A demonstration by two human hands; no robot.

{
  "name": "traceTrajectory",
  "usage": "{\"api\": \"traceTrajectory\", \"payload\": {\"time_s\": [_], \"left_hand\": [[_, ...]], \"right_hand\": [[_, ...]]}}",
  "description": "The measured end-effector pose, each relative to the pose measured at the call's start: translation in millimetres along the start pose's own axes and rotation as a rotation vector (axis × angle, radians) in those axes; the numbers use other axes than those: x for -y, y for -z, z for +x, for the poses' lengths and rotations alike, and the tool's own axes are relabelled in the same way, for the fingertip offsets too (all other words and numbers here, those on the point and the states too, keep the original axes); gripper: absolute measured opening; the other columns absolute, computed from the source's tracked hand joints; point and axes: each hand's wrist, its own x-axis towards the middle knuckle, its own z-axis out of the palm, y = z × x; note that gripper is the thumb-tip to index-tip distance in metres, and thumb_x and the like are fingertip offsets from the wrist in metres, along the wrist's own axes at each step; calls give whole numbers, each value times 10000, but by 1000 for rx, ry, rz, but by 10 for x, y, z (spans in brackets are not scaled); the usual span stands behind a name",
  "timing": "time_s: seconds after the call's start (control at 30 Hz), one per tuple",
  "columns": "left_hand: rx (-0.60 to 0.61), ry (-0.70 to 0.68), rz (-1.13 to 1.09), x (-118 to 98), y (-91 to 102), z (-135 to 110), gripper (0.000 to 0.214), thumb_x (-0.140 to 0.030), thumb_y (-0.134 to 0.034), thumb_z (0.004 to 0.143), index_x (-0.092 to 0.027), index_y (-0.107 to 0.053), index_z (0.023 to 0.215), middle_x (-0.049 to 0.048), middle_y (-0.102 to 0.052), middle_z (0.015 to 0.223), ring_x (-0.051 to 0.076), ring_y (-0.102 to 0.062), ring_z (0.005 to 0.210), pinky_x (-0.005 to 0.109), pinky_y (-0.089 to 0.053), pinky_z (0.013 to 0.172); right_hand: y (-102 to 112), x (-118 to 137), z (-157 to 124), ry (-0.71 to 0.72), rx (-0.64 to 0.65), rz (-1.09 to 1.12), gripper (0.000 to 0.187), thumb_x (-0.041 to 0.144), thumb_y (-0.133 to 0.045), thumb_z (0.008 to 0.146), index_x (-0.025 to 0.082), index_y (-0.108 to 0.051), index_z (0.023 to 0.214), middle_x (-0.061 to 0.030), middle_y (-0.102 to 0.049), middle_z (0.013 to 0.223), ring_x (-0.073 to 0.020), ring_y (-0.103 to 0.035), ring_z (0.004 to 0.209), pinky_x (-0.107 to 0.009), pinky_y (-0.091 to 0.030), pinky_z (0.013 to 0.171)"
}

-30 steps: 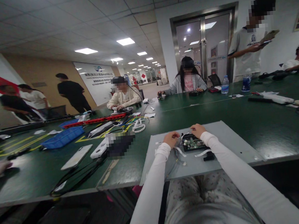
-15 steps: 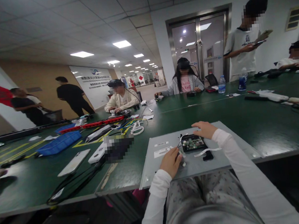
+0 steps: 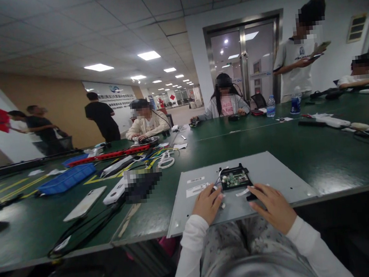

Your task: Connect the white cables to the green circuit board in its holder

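A green circuit board [image 3: 236, 180] in a black frame lies on a grey metal panel [image 3: 271, 169] in front of me. My left hand [image 3: 207, 204] is at the board's lower left, its bent fingers closed on thin cables [image 3: 219, 179] that run to the board's edge. Below the board's right corner, my right hand [image 3: 272, 205] has its thumb and fingers apart around a small black piece [image 3: 251, 197]. Its fingertips are close to a white ribbon cable [image 3: 242, 192]; whether they touch it is hard to tell.
Left of the panel lie a white phone [image 3: 85, 203], a white device [image 3: 120, 191] with black straps, a blue tray [image 3: 65, 179] and a coiled white cable [image 3: 166, 160]. A water bottle [image 3: 270, 106] stands at the far side, where people sit.
My right hand has moved down from the board's upper right edge to the black piece below it. The left hand stays by the cables. My view has shifted slightly.
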Motion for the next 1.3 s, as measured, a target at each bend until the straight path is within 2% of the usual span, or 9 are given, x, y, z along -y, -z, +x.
{"api": "traceTrajectory", "payload": {"time_s": [0.2,0.5,0.67,1.1,1.3], "left_hand": [[35,29,3,-10,22,-8,397,-420,-315,847,-252,-514,1147,54,-373,1308,208,-325,1202,381,-253,1013],[31,43,-25,14,-1,-2,381,-450,-358,824,-287,-531,1122,46,-367,1311,229,-304,1213,407,-236,1016],[17,32,-37,3,20,-12,372,-456,-370,817,-287,-555,1093,47,-388,1295,228,-315,1207,406,-225,1023],[25,9,-94,19,46,-6,383,-469,-341,822,-275,-647,946,39,-419,1274,227,-344,1187,381,-251,1012],[-6,3,-104,9,51,-13,366,-440,-388,813,-264,-571,1076,44,-417,1276,216,-352,1178,395,-256,1009]], "right_hand": [[-6,134,24,-47,-7,-158,411,461,-305,831,287,-482,1159,-76,-477,1165,-230,-404,1077,-417,-306,894],[-26,255,44,-125,-12,-184,409,472,-303,823,262,-533,1087,-90,-487,1138,-239,-389,1073,-421,-268,908],[-14,263,55,-120,-8,-182,403,485,-288,824,302,-529,1091,-77,-472,1163,-237,-381,1082,-431,-259,909],[24,270,69,-99,122,-159,450,567,-244,799,397,-466,1151,-68,-324,1317,-266,-311,1168,-503,-192,920],[27,273,73,-85,129,-159,443,567,-249,799,410,-452,1160,-60,-299,1335,-263,-315,1170,-511,-177,926]]}}
